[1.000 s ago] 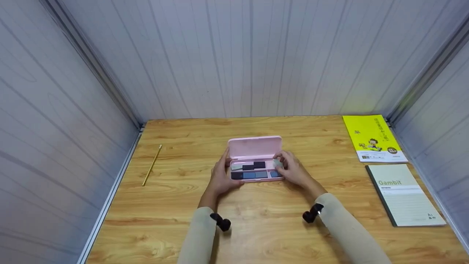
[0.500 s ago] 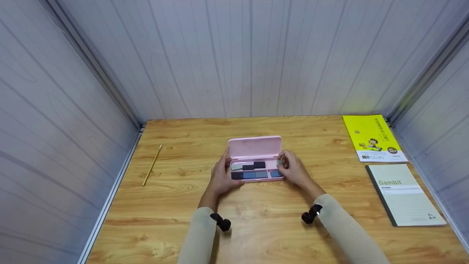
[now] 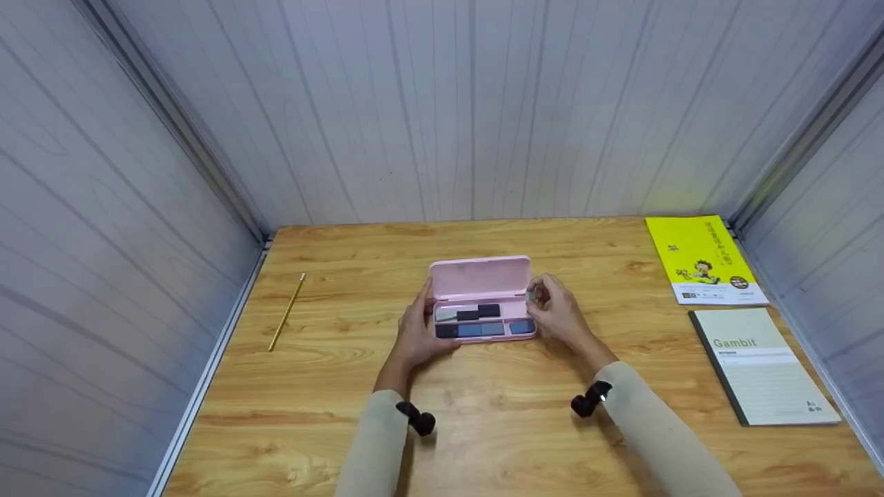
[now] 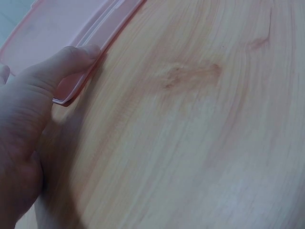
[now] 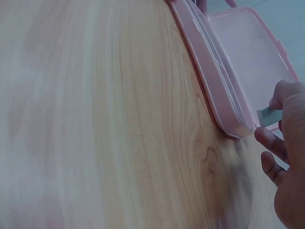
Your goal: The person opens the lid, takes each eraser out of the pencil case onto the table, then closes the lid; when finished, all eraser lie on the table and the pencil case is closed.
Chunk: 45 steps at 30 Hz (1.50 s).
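A pink pencil case [image 3: 481, 277] lies on the table with its lid raised. My left hand [image 3: 416, 330] grips its left end, the thumb [image 4: 71, 62] on the front edge and the other fingers behind. Inside are blue and dark blocks [image 3: 481, 329] in the front row and black pieces [image 3: 488, 310] in the back row. My right hand [image 3: 563, 314] is just beyond the right end of the case, pinching a small grey-green block [image 5: 269, 117] between thumb and finger. Fingers cover part of that block, and its kind is unclear.
A yellow pencil [image 3: 286, 312] lies on the table [image 3: 359, 421] at the left. On the right side are a yellow booklet [image 3: 697, 255] and, nearer, a notebook marked Gambit [image 3: 766, 386]. Pale panel walls [image 3: 442, 110] enclose the table at back and sides.
My right hand has shifted slightly right with the small block, from over the back-right of the case to its right end. The left hand and the case have stayed in place.
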Each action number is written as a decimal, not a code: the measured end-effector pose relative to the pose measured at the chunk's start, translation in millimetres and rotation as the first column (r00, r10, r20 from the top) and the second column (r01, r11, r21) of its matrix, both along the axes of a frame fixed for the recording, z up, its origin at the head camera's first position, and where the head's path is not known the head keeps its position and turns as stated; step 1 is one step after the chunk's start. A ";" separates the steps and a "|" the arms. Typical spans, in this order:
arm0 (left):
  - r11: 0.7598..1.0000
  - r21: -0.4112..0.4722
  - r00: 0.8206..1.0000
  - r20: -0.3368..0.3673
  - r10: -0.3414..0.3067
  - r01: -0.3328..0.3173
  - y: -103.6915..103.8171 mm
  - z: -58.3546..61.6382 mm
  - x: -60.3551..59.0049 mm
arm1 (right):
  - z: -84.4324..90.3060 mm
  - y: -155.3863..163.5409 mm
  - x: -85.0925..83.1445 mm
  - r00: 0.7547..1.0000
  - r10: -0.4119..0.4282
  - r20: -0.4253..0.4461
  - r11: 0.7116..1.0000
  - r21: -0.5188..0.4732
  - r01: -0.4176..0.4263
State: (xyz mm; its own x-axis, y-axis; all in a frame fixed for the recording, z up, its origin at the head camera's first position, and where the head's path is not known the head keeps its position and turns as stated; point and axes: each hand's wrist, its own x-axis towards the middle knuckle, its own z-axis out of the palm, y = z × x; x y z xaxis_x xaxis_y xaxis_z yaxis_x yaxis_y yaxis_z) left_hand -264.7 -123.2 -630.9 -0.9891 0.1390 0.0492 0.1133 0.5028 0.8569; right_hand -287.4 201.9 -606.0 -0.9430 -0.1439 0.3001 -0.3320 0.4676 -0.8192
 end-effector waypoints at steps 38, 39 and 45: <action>1.000 0.031 1.000 0.011 -0.003 0.003 0.1 1.1 -0.2 | -1.4 99.1 2.2 0.977 -0.212 0.007 0.977 0.001 0.212; 1.000 0.030 1.000 0.013 -0.004 0.004 0.1 1.4 -0.2 | -2.2 101.3 2.7 0.975 -0.221 0.008 0.975 0.006 0.221; 1.000 0.019 1.000 0.029 -0.003 0.003 -0.3 2.3 -1.7 | -6.5 112.9 4.9 0.958 -0.284 0.046 0.958 0.061 0.281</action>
